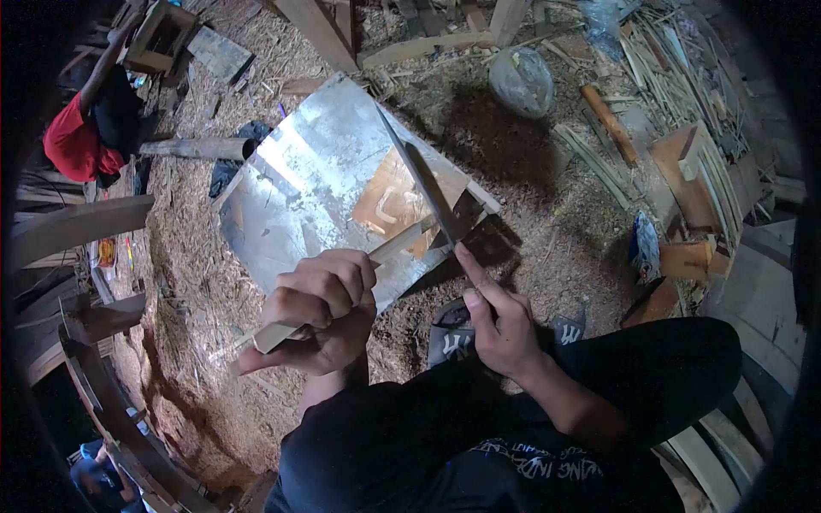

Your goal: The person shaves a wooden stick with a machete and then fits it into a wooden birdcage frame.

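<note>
My left hand [318, 309] is closed in a fist around a thin wooden stick [402, 243]; one cut end pokes out beside my thumb and the other points away to the right. A long knife [417, 175] slants over the metal-faced board [295, 179], its narrow tip pointing up and away. The wide part of its blade meets the far end of the stick. My right hand [506, 333] is at the near end of the knife, index finger stretched along it and the other fingers folded. The knife's handle is hidden by this hand. A square of plywood [385, 198] lies on the board underneath.
Shavings [547, 248] cover the ground. A clear plastic bag [522, 83], a round wooden piece [610, 124] and piled offcuts [684, 77] lie right. Sandals [453, 332] are by my knees. A person in red [81, 141] sits upper left; another person [98, 479] is lower left.
</note>
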The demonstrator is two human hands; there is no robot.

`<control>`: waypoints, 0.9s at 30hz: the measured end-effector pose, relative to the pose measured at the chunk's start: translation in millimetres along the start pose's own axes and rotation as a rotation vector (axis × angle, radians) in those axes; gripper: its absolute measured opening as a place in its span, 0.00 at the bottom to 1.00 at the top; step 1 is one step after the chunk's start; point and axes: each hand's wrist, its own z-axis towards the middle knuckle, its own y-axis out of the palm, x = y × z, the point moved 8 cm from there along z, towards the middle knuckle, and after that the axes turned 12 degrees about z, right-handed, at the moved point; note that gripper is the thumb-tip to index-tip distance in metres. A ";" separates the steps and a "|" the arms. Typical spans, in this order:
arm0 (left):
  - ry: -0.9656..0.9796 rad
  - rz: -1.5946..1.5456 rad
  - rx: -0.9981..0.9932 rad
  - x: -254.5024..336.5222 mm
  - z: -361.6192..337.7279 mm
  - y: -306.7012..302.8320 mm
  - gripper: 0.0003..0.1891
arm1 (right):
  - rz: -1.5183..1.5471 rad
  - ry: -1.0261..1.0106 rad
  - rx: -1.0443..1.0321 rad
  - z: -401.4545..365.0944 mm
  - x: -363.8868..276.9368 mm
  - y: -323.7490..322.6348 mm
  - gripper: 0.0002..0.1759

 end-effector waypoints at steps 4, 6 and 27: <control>-0.053 0.002 0.067 5.8 -6.7 5.4 0.40 | 0.025 -0.042 0.048 -22.9 -16.8 -3.0 0.27; -0.042 -0.012 0.063 4.0 -8.9 7.0 0.40 | 0.052 -0.154 0.101 -25.4 -24.0 -8.6 0.26; -0.021 -0.017 0.066 0.2 -5.5 -0.1 0.40 | -0.072 -0.283 0.070 -18.8 -25.0 -3.9 0.26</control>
